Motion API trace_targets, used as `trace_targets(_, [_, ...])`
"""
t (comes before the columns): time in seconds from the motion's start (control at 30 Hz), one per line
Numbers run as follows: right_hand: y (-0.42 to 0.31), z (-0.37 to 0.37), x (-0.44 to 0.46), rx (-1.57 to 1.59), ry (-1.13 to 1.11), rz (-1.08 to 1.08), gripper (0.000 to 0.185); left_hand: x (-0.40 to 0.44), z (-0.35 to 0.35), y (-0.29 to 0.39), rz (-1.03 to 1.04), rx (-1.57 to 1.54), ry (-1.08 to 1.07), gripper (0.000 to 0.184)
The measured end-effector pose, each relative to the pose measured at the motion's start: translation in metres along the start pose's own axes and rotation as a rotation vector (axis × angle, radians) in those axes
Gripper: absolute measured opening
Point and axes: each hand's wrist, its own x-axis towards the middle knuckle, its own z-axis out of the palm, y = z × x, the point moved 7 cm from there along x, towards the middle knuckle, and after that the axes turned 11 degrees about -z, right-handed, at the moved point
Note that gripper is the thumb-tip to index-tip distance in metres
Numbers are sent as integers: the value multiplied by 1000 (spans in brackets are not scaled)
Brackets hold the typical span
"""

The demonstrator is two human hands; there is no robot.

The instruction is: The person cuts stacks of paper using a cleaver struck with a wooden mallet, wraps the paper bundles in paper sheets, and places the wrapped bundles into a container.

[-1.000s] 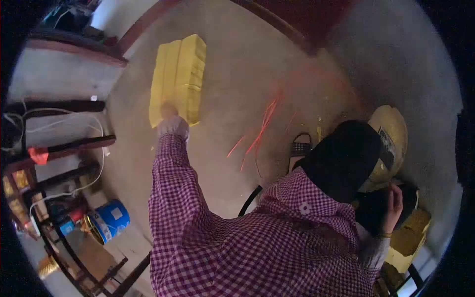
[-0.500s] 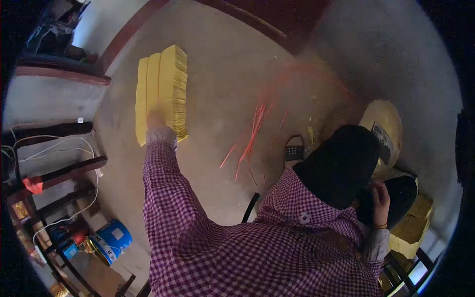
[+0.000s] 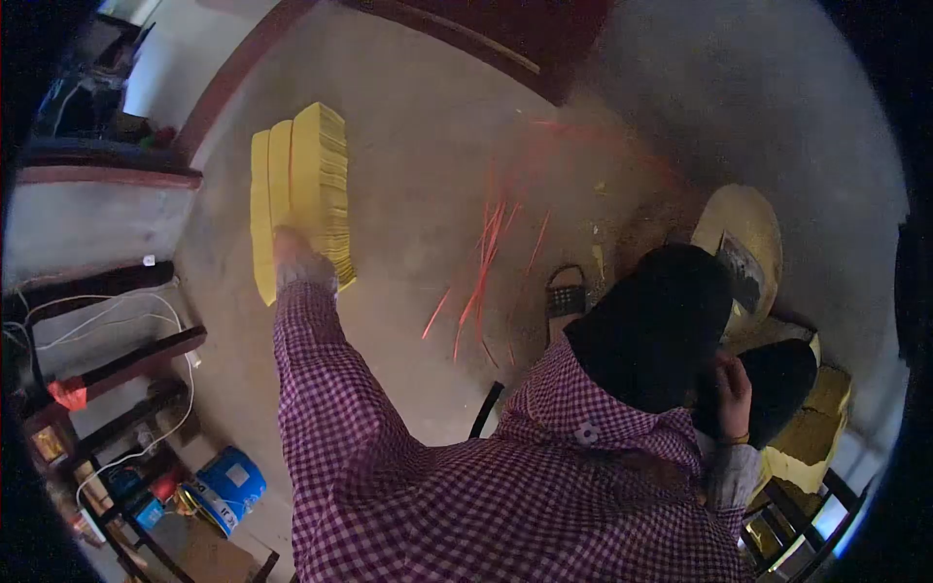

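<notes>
Three yellow paper stacks lie side by side on the floor at the left, their layered edges facing right. My left hand reaches down onto the near end of these stacks. It is blurred, and its fingers cannot be made out. Close to my dark-trousered leg, my right hand stays low with its fingers curled together. Whatever they may hold is hidden. Thin red strips are scattered on the floor between the stacks and my sandalled foot.
A round pale object with a dark patch is beyond my knees. More yellow paper is at the right. Wooden rungs with a white cable and a blue bucket stand at the left.
The whole view has shifted slightly, with the paper stacks now a little lower and further left. My left hand remains at their near end. My right hand stays beside my leg.
</notes>
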Motion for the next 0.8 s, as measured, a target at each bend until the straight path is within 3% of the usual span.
trace_targets(0.07, [1,-1,1,37,24,-15,23,-34,-29,12,137,-2,36,28])
trace_targets(0.13, [4,-3,2,-9,12,-36,22,-56,-28,10,213,339,-108,30])
trace_targets(0.2, [8,-2,-1,45,32,-53,22,-74,-14,-33,156,542,-225,37])
trace_targets(0.27, [2,-5,-2,100,77,-75,22,-53,22,-59,131,391,-156,40])
trace_targets(0.37, [-21,-5,-5,58,59,-159,20,-18,75,-99,-168,236,-233,31])
trace_targets(0.43, [-15,-5,-6,183,71,-152,18,-9,78,-83,255,-150,-102,34])
trace_targets(0.47, [-22,-9,-6,190,78,-160,18,-43,19,-39,260,-98,-121,34])
trace_targets(0.53, [-52,-20,-3,123,76,-198,15,-51,-36,6,243,-164,-96,29])
trace_targets(0.57, [-68,-24,1,126,78,-211,15,-46,-60,20,321,-141,50,30])
trace_targets(0.63, [-106,-39,6,444,247,-298,14,-10,-67,27,101,-881,-379,29])
trace_targets(0.7, [-168,-39,6,376,301,-471,15,-7,-84,45,-213,-1410,-663,28])
trace_targets(0.8, [-224,31,16,784,-104,-471,20,-103,-125,113,-324,-1490,-1132,25])
